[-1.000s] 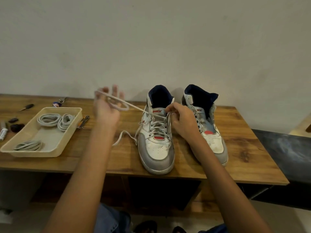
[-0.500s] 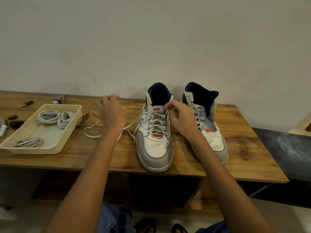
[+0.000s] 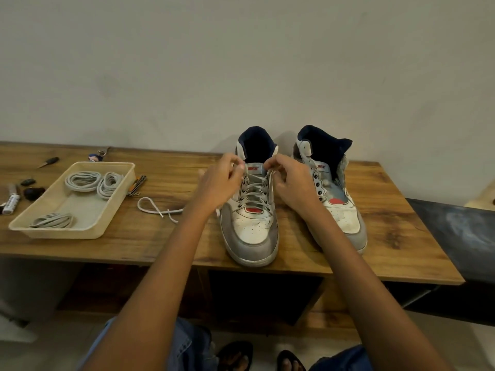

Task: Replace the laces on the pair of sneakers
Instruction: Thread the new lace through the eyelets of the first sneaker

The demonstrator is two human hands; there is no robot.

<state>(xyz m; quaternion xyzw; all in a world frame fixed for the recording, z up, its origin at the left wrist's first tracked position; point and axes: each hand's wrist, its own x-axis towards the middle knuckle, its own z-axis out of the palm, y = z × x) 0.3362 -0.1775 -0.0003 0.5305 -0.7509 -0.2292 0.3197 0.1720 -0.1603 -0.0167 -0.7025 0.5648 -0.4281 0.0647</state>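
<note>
Two white and grey high-top sneakers stand on the wooden table [image 3: 160, 236]. The left sneaker [image 3: 251, 226] carries a white lace [image 3: 253, 190] through its eyelets. The right sneaker [image 3: 334, 199] has bare eyelets. My left hand [image 3: 221, 183] pinches the lace at the top left eyelets, and my right hand [image 3: 290, 180] pinches it at the top right. A loose end of the lace [image 3: 155, 207] lies looped on the table to the left of my left arm.
A cream tray [image 3: 107, 218] at the left holds three coiled grey laces [image 3: 83, 180]. Pliers [image 3: 136, 184], a marker [image 3: 10, 202], a small screwdriver [image 3: 48, 162] and dark bits lie around it. A dark bench [image 3: 455, 234] adjoins the table's right end.
My left hand came down from holding the lace raised at the left and moved right to the sneaker's top eyelets. The lace's free end dropped onto the table. My right hand stayed at the tongue.
</note>
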